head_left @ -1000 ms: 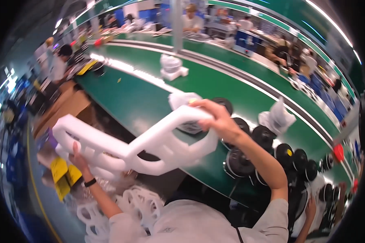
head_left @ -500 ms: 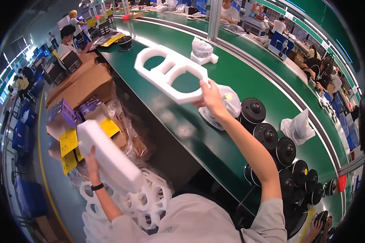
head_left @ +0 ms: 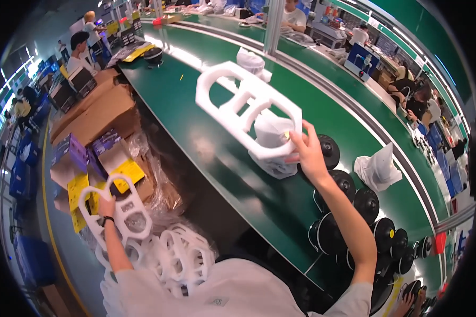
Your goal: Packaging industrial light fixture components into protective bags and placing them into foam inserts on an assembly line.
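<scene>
My right hand (head_left: 309, 152) grips the near end of a white foam insert (head_left: 228, 122) with large cut-outs, tilted above the green bench. Below that insert sits a bagged round part (head_left: 276, 168), partly covered by it. My left hand (head_left: 107, 206), a dark band at its wrist, is closed on a second white foam insert (head_left: 138, 205) over the boxes to the left. Its fingers are partly hidden by the foam. A heap of similar foam inserts (head_left: 182, 253) lies between my left forearm and my body.
Several black dome-shaped devices (head_left: 366, 203) crowd the bench at right, near a white-bagged part (head_left: 378, 168). Another bagged part (head_left: 250, 61) stands farther back. Opened cartons (head_left: 103, 113) with yellow sheets (head_left: 128, 176) are at left. A metal post (head_left: 273, 26) rises behind the bench.
The right-hand insert has shifted right and toward me, over the bagged part. The left-hand foam has moved left and turned, from edge-on to showing its cut-outs.
</scene>
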Available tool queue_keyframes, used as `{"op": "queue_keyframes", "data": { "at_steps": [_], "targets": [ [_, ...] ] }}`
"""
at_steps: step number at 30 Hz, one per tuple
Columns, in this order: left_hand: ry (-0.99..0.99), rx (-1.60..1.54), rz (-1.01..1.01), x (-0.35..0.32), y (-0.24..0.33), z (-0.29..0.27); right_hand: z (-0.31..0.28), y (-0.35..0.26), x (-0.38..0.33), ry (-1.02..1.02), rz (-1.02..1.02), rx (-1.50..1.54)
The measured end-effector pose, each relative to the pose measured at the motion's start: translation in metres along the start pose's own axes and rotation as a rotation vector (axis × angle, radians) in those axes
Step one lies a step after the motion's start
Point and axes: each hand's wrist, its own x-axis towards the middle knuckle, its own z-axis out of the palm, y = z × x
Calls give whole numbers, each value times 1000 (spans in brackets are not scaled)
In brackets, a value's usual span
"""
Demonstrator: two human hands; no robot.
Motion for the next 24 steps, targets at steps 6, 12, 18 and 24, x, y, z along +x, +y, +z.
{"op": "queue_keyframes", "data": {
  "at_steps": [6, 12, 18, 24],
  "targets": [
    [-87, -472, 140, -25, 111, -34, -28, 18, -36, 88, -161, -31],
    [-689, -1732, 423, -161, 308, -237, -9, -10, -43, 58, -250, -184],
    [-1019, -1928, 813, -155, 371, -194, 29, -39, -31, -158, -99, 352],
    [-2102, -2305, 515, -158, 403, -227, 24, -36, 5, -109, 313, 606]
  ]
}}
